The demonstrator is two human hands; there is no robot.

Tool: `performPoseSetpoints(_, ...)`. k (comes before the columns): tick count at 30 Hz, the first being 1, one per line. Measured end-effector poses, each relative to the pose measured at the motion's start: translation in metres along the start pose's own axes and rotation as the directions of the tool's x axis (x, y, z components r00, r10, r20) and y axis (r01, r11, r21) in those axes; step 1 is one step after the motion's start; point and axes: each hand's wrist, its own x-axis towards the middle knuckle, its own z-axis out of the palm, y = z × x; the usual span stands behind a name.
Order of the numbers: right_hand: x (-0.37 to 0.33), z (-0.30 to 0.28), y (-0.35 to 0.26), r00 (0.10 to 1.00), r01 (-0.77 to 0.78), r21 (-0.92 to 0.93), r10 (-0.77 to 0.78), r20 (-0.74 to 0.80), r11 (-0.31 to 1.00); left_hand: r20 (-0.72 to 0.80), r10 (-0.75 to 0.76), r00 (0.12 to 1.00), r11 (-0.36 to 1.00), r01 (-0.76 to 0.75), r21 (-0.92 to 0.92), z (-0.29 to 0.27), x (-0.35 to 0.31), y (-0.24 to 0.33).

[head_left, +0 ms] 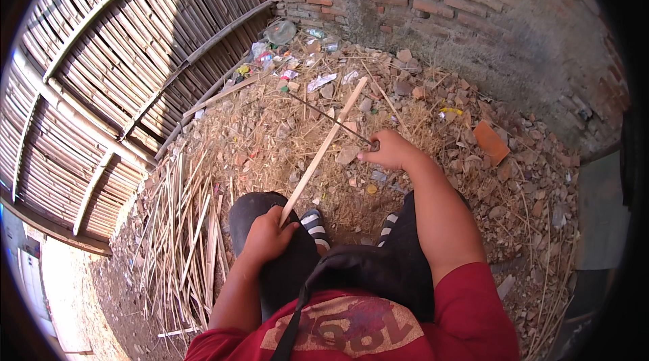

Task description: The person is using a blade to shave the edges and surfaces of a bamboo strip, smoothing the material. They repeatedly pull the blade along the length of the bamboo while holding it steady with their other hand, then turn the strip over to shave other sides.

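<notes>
My left hand (269,236), above my left knee, is closed round the lower end of a pale, split bamboo strip (323,151). The strip slants up and away to the right. My right hand (391,151) is pinched on the near end of a thin, dark, straight rod (324,113), perhaps a narrow blade seen edge-on. From there the rod runs to the upper left and crosses the strip in this view; whether the two touch, I cannot tell. A small green patch shows at the rod's far tip, and whether it belongs to the rod is unclear.
A heap of thin bamboo strips (182,232) lies on the ground to my left. Rubble, straw and litter cover the ground ahead, with a broken orange tile (490,143) at right. A bamboo-slat wall (128,43) stands left, a brick wall (466,16) ahead.
</notes>
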Motion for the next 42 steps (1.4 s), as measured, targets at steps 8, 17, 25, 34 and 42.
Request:
performPoseSetpoints(8,-0.015,0.008,-0.036,0.972,0.189,-0.224,-0.150,0.181,0.956,0.053,0.042,0.998,0.996,-0.047,0.079,-0.003,0.004,0.001)
performPoseSetpoints(17,0.003,0.028,-0.019,0.986,0.111,-0.233,-0.078,0.148,0.966,0.015,0.028,1.000,0.985,-0.030,0.171,0.005,0.003,-0.005)
performPoseSetpoints(25,0.008,0.013,-0.001,0.964,-0.047,0.120,0.014,0.266,0.992,-0.029,0.065,0.997,0.993,-0.062,0.096,0.002,0.000,-0.003)
performPoseSetpoints(34,0.011,0.008,0.015,0.993,0.004,-0.020,-0.001,0.122,1.000,-0.080,0.062,0.995,0.998,-0.059,0.031,0.002,-0.001,-0.006)
performPoseSetpoints(42,0.000,0.028,-0.032,0.964,0.195,-0.142,-0.162,0.213,0.970,-0.050,0.032,0.998,0.996,-0.028,0.080,0.004,-0.002,-0.008)
